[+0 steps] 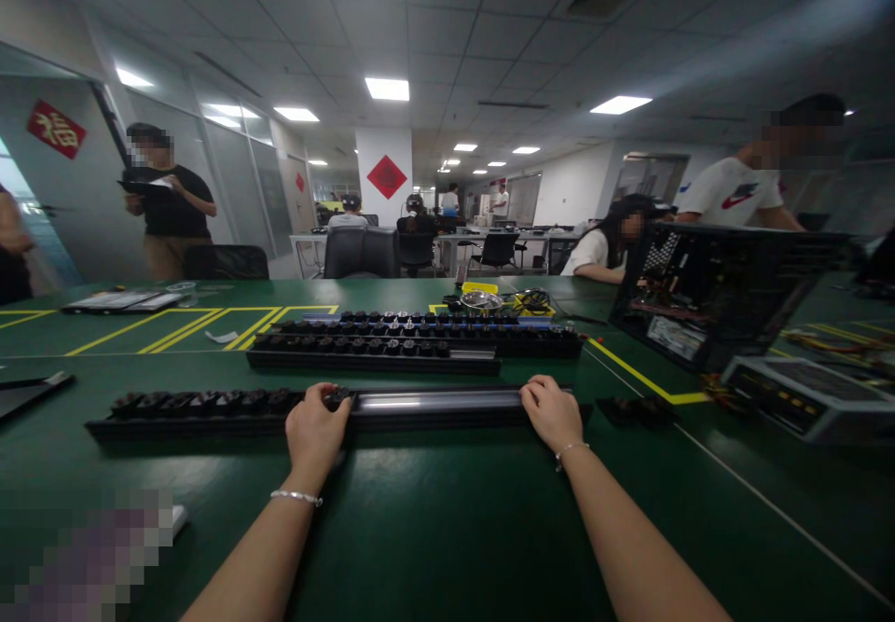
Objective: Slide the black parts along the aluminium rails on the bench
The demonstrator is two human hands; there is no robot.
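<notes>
A long black rail [426, 419] lies crosswise on the green table in front of me. Small black knob-like pieces [202, 404] sit in a row along its left half; a shiny bare strip shows on the right half. My left hand [314, 431] is closed at the right end of that row, thumb and fingers pinching a black knob-like piece [339, 395] on the rail. With its fingers bent over the far edge, my right hand [552, 414] grips the rail near its right end. Beyond its end lie loose black pieces [638, 410].
Behind stand more black rails [378, 361] with similar pieces. An open computer case [720, 296] and a power supply [818, 398] are at the right, near a metal dish [482, 300] and cables [532, 302]. People sit and stand around the table.
</notes>
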